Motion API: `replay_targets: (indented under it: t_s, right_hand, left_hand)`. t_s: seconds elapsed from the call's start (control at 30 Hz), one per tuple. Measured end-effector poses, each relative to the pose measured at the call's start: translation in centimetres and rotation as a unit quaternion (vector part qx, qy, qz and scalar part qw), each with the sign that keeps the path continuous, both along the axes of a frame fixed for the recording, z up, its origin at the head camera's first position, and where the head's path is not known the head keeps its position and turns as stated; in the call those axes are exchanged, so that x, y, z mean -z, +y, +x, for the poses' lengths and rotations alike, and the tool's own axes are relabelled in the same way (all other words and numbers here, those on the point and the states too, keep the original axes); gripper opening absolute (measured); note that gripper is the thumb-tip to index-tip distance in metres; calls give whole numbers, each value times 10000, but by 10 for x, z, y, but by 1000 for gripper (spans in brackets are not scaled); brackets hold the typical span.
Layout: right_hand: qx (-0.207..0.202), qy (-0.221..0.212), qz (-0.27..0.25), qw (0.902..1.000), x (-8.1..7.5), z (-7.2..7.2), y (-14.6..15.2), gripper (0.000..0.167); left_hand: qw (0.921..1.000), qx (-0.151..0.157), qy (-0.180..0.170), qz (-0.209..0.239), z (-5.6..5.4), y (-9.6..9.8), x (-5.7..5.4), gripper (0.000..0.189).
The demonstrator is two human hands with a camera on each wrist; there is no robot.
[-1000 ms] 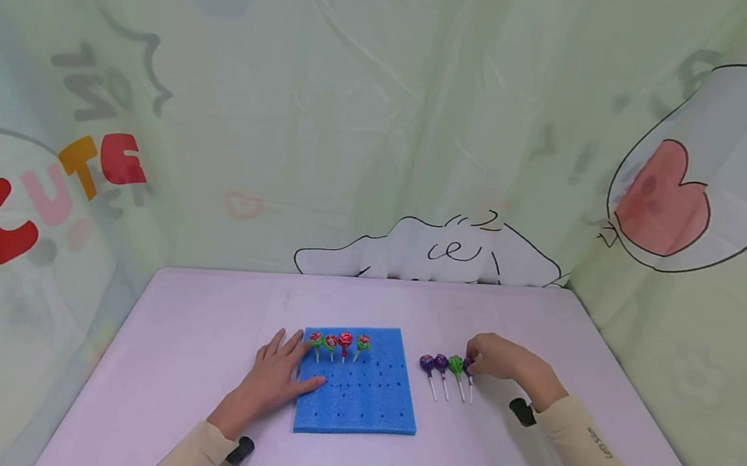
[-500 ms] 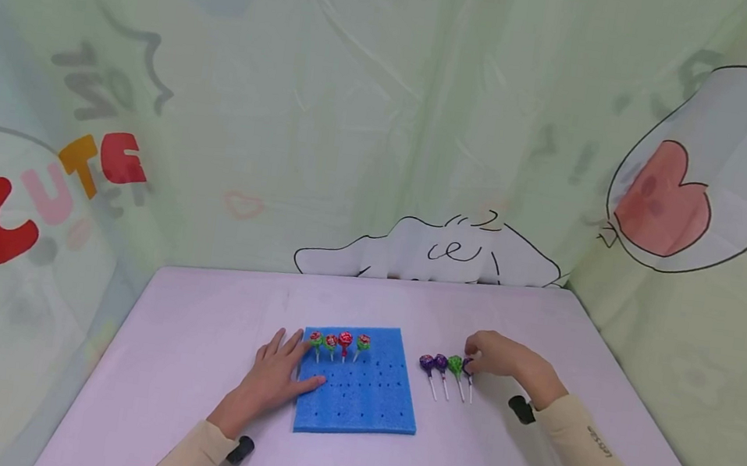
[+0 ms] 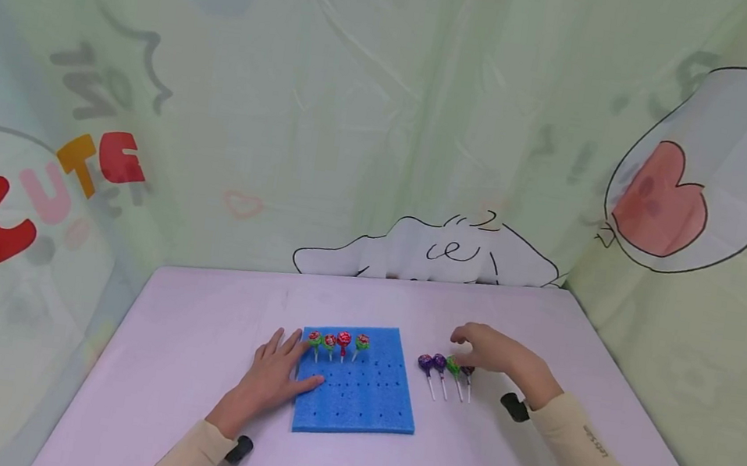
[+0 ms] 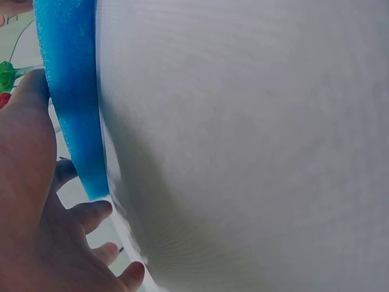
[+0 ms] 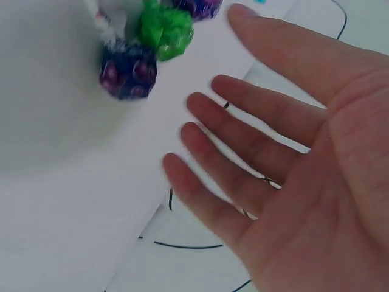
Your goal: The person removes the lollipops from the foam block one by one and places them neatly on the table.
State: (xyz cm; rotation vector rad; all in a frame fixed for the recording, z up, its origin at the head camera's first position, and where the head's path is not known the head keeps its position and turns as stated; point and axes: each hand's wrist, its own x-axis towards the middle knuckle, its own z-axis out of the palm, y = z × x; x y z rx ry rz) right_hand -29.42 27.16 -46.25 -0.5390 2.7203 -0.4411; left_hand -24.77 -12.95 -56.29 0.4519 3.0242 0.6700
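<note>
My left hand [image 3: 275, 373] rests with spread fingers on the left edge of a blue foam board [image 3: 358, 400] dotted with small holes. Along the board's far side, several lollipops stand upright in a row, among them a red lollipop [image 3: 344, 339] and green-and-red ones. To the right of the board, several more lie side by side on the table: purple lollipops [image 3: 425, 363] and a green lollipop [image 5: 165, 30], white sticks toward me. Just above their heads hovers my right hand [image 3: 495, 353], fingers apart and holding nothing. In the right wrist view a dark purple lollipop [image 5: 127, 70] lies beyond the fingertips.
A pale lilac cloth covers the table [image 3: 204, 337]. Printed fabric curtains [image 3: 374, 123] rise behind it and at both sides. Each wrist carries a small black camera, such as the right one [image 3: 515, 407].
My right hand has let go of the rightmost purple lollipop, opened its fingers and moved slightly left and up. The left hand and the board stay where they were.
</note>
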Motion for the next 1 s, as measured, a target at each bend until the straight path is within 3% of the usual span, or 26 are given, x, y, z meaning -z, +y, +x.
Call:
replay_targets:
  t_s: [0.2,0.47,0.6,0.83,1.0]
  right_hand:
    - [-66,400,-258,9988,6,0,-15,44]
    - [-174,595,-520,9967,12,5,-33,49]
    - [-179,947,-520,9940,18,8,-42,51]
    - [-7,1775,-712,9815,27,19,-63,52]
    - [-200,2171,-889,9719,33,24,-76,51]
  left_hand:
    - [10000,-9,9,-6,1,0,0,81]
    - [10000,-12,-17,6,1,0,-1,81]
    - [10000,-3,-35,21,1,0,-1,82]
    - [10000,-3,-82,30,0,0,0,82]
    - [9999,0,-100,11,0,0,-1,83]
